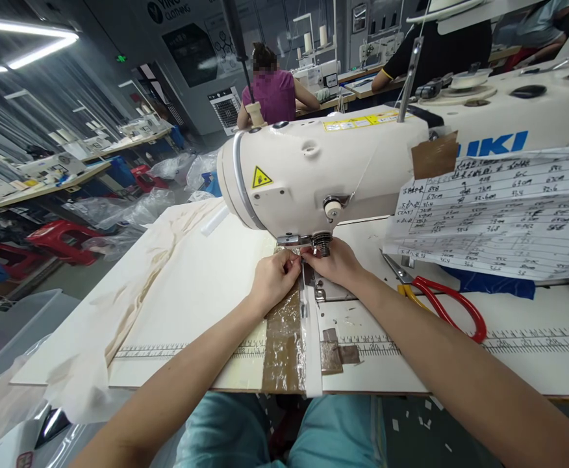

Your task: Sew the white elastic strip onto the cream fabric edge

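Under the head of a white sewing machine (323, 169), my two hands meet close to the needle area. My left hand (275, 278) is closed, thumb and fingertips pinched together left of the presser foot. Just opposite, my right hand (337, 265) is closed too, its fingertips pinching near the same spot and partly hidden by the machine head. Whatever the fingertips hold is too small to make out. A narrow white fabric strip (314, 351) runs from below the fingers down to the table's front edge, beside brown packing tape (283, 344).
Red-handled scissors (447, 302) lie right of my right forearm. Handwritten paper sheets (493, 214) hang from the machine arm. Thin cream fabric (141, 299) drapes over the table's left side. A printed ruler (532, 339) follows the front edge. Other people sit beyond the machine.
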Demonstrator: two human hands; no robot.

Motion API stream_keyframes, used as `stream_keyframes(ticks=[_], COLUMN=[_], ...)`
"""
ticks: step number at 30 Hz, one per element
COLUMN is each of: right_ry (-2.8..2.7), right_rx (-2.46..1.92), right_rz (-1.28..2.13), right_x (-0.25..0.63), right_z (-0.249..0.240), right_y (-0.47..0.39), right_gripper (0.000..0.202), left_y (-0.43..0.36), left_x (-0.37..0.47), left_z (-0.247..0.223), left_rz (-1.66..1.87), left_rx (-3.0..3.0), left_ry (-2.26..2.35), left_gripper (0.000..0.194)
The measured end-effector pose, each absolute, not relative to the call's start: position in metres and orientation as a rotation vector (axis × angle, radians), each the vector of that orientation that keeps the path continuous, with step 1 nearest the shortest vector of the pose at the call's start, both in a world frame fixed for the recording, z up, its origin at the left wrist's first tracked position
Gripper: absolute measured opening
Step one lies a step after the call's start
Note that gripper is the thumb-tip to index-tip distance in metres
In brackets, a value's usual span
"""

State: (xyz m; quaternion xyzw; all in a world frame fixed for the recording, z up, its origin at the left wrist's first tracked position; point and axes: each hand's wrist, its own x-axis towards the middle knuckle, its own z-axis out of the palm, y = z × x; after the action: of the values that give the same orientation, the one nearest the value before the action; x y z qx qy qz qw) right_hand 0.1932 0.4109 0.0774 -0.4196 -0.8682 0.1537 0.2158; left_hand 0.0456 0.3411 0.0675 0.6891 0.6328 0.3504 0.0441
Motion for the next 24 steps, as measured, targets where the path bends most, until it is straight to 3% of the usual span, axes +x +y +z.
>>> stream_keyframes(ticks=[10,24], right_ry=[-2.398,-2.411], right_rx=[-1.153,-1.124], right_rz=[0.413,0.36], right_x=[0.1927,0.1928], right_z=[0.0731,0.0744], right_y=[0.4112,0.411], right_gripper=[0.022,0.025], left_y=[0.3402,0.3408], left_x=[0.0477,0.0464], left_z=[0.0715,0.0683], left_rz=[0.942,1.048], left_rx=[2.101,2.044], left_ry=[2.019,1.951], left_gripper=[0.013,0.017])
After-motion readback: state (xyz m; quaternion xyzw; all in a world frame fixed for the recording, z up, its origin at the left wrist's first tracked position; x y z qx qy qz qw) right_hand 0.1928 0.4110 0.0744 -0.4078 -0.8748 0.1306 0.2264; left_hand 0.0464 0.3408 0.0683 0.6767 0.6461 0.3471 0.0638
